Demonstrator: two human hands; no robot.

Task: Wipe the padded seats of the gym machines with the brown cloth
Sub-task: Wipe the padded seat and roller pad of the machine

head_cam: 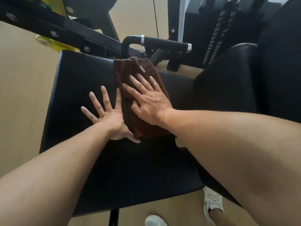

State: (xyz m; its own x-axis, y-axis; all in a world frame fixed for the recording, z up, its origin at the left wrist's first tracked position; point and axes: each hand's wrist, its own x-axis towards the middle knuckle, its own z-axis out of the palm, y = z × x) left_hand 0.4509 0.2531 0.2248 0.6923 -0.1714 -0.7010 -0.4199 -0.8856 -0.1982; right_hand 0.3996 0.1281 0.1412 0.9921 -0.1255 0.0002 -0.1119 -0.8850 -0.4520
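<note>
The brown cloth (pixel 143 101) is lying folded on the black padded seat (pixel 78 82), toward its right side. The right hand (pixel 149 101) is pressing flat on the cloth, fingers straight and spread apart. The left hand (pixel 107 116) is resting palm-down on the bare seat just beside the cloth, fingers splayed, thumb touching the cloth's near edge. Beyond the seat, a black handle (pixel 164 44) is jutting from the machine frame. White shoes (pixel 211 203) are standing on the tan floor (pixel 21 95).
</note>
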